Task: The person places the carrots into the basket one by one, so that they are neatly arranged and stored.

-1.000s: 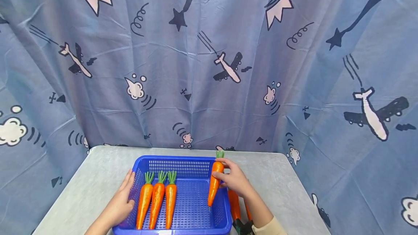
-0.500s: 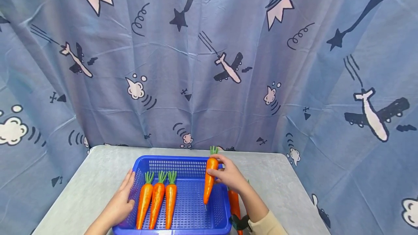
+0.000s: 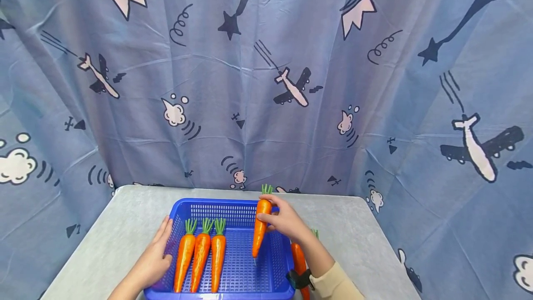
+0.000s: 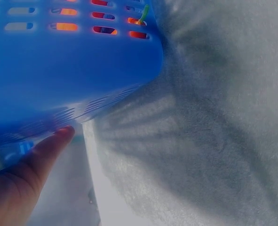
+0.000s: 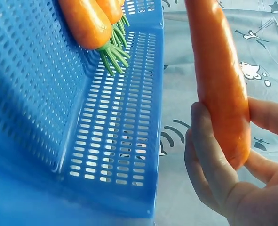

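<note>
A blue plastic basket (image 3: 225, 201) with slotted walls stands on the table. Three orange carrots (image 3: 201, 256) with green tops lie side by side in its left half. My right hand (image 3: 287, 219) pinches another carrot (image 3: 260, 228) near its top and holds it over the basket's right part, tip down. In the right wrist view the thumb and fingers close on the thick end of this held carrot (image 5: 223, 84). My left hand (image 3: 153, 260) rests against the basket's left side with its fingers straight. The left wrist view has one digit (image 4: 51, 148) touching the outer wall.
Right of the basket, partly hidden by my right forearm, an orange carrot (image 3: 298, 258) lies on the grey table (image 3: 350, 244); a green top (image 3: 315, 233) shows beside the forearm. A blue patterned curtain (image 3: 250, 105) hangs behind the table.
My right hand has moved left and slightly up with the carrot, from the basket's right rim to farther over its inside. The left hand and the basket have stayed put.
</note>
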`<state>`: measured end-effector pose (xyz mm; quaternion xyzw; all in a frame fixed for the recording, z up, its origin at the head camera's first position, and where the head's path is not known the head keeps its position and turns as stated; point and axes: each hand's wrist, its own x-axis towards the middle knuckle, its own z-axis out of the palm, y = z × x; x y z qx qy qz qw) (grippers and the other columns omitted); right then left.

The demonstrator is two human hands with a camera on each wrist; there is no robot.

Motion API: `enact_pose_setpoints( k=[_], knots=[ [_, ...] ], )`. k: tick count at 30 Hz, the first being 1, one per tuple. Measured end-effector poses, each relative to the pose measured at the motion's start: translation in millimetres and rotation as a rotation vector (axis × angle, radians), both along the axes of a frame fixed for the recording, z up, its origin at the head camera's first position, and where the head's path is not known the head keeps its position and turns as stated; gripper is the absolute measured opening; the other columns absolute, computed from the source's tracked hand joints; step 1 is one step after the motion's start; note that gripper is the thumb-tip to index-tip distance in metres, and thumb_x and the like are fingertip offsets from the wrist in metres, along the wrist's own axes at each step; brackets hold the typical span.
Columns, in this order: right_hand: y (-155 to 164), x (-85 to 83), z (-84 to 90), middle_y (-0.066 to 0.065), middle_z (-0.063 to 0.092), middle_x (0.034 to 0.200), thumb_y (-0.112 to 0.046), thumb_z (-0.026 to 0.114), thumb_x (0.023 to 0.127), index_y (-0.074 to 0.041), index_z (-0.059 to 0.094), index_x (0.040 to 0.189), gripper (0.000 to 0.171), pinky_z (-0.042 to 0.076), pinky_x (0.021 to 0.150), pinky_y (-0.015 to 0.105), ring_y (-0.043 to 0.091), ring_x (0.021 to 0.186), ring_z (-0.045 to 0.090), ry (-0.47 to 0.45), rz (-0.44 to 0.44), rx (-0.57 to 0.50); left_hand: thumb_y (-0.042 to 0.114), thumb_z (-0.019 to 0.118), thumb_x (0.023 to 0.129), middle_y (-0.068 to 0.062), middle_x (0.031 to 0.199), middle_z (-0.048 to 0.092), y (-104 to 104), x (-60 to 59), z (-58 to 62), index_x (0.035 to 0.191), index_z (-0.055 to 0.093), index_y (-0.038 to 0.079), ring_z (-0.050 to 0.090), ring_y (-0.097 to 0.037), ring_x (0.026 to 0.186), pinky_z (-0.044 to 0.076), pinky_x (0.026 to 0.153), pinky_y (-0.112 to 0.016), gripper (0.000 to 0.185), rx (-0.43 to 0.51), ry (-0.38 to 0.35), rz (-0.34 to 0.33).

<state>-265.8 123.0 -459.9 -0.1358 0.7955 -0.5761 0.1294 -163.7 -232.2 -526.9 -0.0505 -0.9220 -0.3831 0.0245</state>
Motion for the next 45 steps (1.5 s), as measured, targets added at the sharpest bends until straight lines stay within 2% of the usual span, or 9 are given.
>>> enact_pose_setpoints(
  k=[7,13,17,20,27,34,37,41,45],
  knots=[
    [-12,-4.7,-0.9,0.022,0.055,0.128,-0.015,0.075,0.089,-0.011,0.056,0.139,0.054,0.063,0.076,0.052,0.027,0.091,0.067,-0.006,0.025,0.005,-0.01,0.059,0.077,-0.022,0.168,0.007,0,0.0,-1.3,0.159,0.016,-0.006,0.019,-0.052,0.148,0.018,0.115,-0.055,0.092,0.0,0.003,0.003],
    [-22,-7.4,-6.0,0.025,0.054,0.126,-0.013,0.069,0.094,-0.007,0.054,0.14,0.049,0.063,0.073,0.051,0.03,0.096,0.068,-0.02,0.069,-0.021,-0.01,0.059,0.077,-0.023,0.168,0.006,0,-0.8,-1.1,0.158,0.016,-0.007,0.019,-0.051,0.149,0.019,0.114,-0.063,0.092,-0.008,-0.004,0.001],
    [-27,-8.1,-9.2,0.025,0.054,0.129,-0.01,0.066,0.095,-0.005,0.051,0.144,0.051,0.063,0.073,0.049,0.031,0.099,0.068,-0.04,0.111,-0.025,-0.009,0.06,0.077,-0.022,0.168,0.006,-1,0.0,-1.9,0.158,0.016,-0.006,0.019,-0.051,0.149,0.014,0.12,-0.042,0.092,-0.003,0.005,-0.002],
    [-32,-6.6,-9.3,0.025,0.054,0.13,-0.006,0.065,0.094,-0.004,0.049,0.145,0.053,0.062,0.077,0.054,0.033,0.102,0.068,-0.058,0.144,-0.014,-0.009,0.059,0.078,-0.021,0.169,0.006,-1,0.9,-2.8,0.159,0.016,-0.005,0.019,-0.05,0.149,0.009,0.116,-0.025,0.092,-0.001,0.01,0.002],
    [-41,-4.3,-14.2,0.02,0.057,0.125,-0.001,0.067,0.092,-0.005,0.054,0.142,0.052,0.062,0.074,0.055,0.031,0.1,0.068,-0.075,0.19,0.028,-0.01,0.06,0.077,-0.022,0.168,0.007,0,-0.1,-2.6,0.158,0.017,-0.006,0.021,-0.052,0.148,0.021,0.115,-0.062,0.093,-0.017,0.014,0.0],
    [-50,-2.9,-18.4,0.018,0.057,0.123,0.0,0.07,0.09,-0.005,0.057,0.138,0.05,0.063,0.072,0.051,0.029,0.096,0.068,-0.085,0.208,0.044,-0.01,0.059,0.078,-0.022,0.169,0.005,-1,-0.5,-2.3,0.159,0.015,-0.005,0.018,-0.051,0.149,0.019,0.117,-0.062,0.092,-0.01,-0.004,0.001],
    [-53,-2.8,-21.5,0.018,0.056,0.125,0.001,0.071,0.089,-0.006,0.059,0.137,0.05,0.062,0.074,0.054,0.029,0.095,0.068,-0.099,0.203,0.062,-0.01,0.059,0.078,-0.022,0.169,0.006,-1,0.4,-3.9,0.159,0.016,-0.005,0.018,-0.051,0.149,0.012,0.122,-0.035,0.092,-0.002,0.013,0.001],
    [-57,-3.0,-26.3,0.019,0.054,0.13,0.002,0.072,0.087,-0.007,0.061,0.134,0.049,0.061,0.075,0.056,0.03,0.093,0.068,-0.13,0.194,0.069,-0.011,0.059,0.076,-0.023,0.168,0.009,-1,1.0,-6.4,0.158,0.018,-0.007,0.02,-0.053,0.147,-0.002,0.102,-0.002,0.091,0.011,0.062,-0.005],
    [-59,-3.7,-31.1,0.019,0.053,0.131,0.004,0.073,0.086,-0.007,0.061,0.132,0.049,0.061,0.074,0.056,0.03,0.093,0.067,-0.142,0.193,0.069,-0.011,0.059,0.076,-0.024,0.167,0.01,-2,0.9,-6.4,0.158,0.018,-0.007,0.022,-0.054,0.147,-0.003,0.098,0.001,0.091,0.009,0.081,-0.006]
  ],
)
